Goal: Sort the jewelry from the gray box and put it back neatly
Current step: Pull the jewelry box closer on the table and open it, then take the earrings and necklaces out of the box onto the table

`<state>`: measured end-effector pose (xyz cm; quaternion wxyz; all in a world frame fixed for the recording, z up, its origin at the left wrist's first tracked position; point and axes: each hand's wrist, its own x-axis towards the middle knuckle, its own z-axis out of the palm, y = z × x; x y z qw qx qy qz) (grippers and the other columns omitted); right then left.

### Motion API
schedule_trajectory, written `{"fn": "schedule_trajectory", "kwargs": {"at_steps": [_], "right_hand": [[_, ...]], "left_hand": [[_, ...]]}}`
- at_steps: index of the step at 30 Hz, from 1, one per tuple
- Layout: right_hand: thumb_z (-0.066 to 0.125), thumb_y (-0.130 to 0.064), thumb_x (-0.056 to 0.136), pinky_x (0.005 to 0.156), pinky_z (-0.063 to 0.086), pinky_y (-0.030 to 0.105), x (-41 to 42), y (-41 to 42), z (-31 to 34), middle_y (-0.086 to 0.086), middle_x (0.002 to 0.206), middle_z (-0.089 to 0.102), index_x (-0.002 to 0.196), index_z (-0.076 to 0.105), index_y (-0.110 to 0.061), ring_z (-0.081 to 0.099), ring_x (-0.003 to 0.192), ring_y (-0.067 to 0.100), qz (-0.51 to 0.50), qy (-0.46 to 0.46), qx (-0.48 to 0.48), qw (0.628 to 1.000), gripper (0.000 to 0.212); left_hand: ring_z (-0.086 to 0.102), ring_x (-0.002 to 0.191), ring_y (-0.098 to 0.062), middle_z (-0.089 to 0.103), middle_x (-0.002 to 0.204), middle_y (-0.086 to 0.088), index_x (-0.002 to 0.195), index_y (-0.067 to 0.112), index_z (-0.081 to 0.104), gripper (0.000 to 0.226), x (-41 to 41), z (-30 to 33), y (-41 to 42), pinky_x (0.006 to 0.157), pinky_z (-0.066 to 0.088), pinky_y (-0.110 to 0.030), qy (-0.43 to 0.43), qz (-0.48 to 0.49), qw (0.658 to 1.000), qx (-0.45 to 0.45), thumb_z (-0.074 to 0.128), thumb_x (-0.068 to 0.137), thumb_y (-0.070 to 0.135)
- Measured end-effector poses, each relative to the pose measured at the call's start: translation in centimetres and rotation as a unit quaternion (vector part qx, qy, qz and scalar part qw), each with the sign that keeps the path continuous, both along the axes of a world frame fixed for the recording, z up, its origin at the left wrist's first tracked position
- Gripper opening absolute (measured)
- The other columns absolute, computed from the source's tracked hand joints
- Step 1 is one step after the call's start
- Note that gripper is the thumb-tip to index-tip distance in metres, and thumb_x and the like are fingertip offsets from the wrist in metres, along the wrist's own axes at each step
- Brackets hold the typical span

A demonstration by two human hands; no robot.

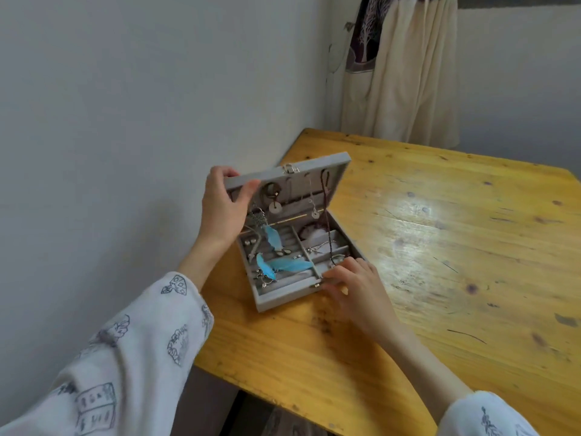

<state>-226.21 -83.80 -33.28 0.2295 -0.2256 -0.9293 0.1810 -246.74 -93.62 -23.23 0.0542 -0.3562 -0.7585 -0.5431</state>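
Note:
A gray jewelry box (283, 297) lies on the wooden table (440, 247) near its left edge. My left hand (224, 204) grips the left corner of its lid (283, 174), thumb inside, holding it raised. Necklaces with round pendants (276, 207) hang inside the lid. Blue feather earrings (289, 264) lie across the ring rolls in the tray, among small silver pieces. A dark beaded chain (327, 215) trails from the lid into the right compartments. My right hand (355, 287) rests on the box's front right corner, fingers spread flat over the rim.
A white wall runs close along the table's left edge. A cream cloth with a dark patterned part (402, 67) hangs behind the table's far corner. The table's near edge (283, 401) is just below my arms.

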Motion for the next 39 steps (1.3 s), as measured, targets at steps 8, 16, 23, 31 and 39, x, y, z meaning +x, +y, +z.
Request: {"fn": "schedule_trajectory", "kwargs": {"at_steps": [8,16,23,31,39], "right_hand": [[0.063,-0.034,0.083,0.084,0.025,0.022,-0.4,0.9,0.1,-0.017,0.086,0.046,0.088,0.068,-0.028,0.035,0.086,0.003,0.007,-0.024,-0.05,0.998,0.01],[0.065,-0.037,0.081,0.08,0.032,0.027,0.8,-0.2,0.4,-0.02,0.077,0.042,0.084,0.069,-0.025,0.041,0.083,0.008,0.0,-0.026,-0.097,0.995,0.013],[0.065,-0.035,0.082,0.073,0.032,0.023,2.3,-1.0,0.9,-0.019,0.073,0.042,0.082,0.068,-0.025,0.044,0.081,0.008,-0.018,-0.046,-0.117,0.992,0.01],[0.061,-0.035,0.084,0.077,0.031,0.026,3.1,-1.4,0.9,-0.011,0.083,0.049,0.083,0.063,-0.024,0.043,0.084,0.009,-0.068,-0.062,-0.103,0.99,0.011],[0.063,-0.035,0.083,0.081,0.039,0.03,3.3,-1.6,1.2,-0.01,0.082,0.05,0.079,0.06,-0.027,0.045,0.084,0.009,-0.065,-0.061,-0.119,0.989,0.01]], "left_hand": [[0.051,0.105,-0.009,0.051,0.126,-0.003,0.139,0.012,0.031,0.042,-3.3,-2.2,3.5,0.09,0.038,-0.011,-0.213,0.032,0.976,0.023,0.022,0.101,0.027],[0.009,0.142,-0.024,0.002,0.156,-0.003,0.145,0.022,-0.014,0.06,-2.4,-5.0,3.0,0.113,0.012,-0.039,-0.258,-0.067,0.948,-0.173,0.018,0.098,0.044],[0.003,0.142,-0.022,-0.005,0.156,-0.004,0.144,0.017,-0.015,0.065,-0.5,-5.2,3.9,0.114,0.009,-0.038,-0.278,-0.13,0.934,-0.185,0.023,0.098,0.043],[0.009,0.142,-0.018,0.003,0.156,-0.001,0.147,0.017,-0.002,0.067,1.0,-5.6,3.1,0.116,0.012,-0.039,-0.261,-0.212,0.912,-0.235,0.032,0.096,0.044],[0.031,0.135,-0.022,0.03,0.149,-0.006,0.145,0.021,0.02,0.059,2.7,-6.1,-0.1,0.105,0.031,-0.036,-0.152,-0.155,0.957,-0.192,0.05,0.093,0.02]]}}
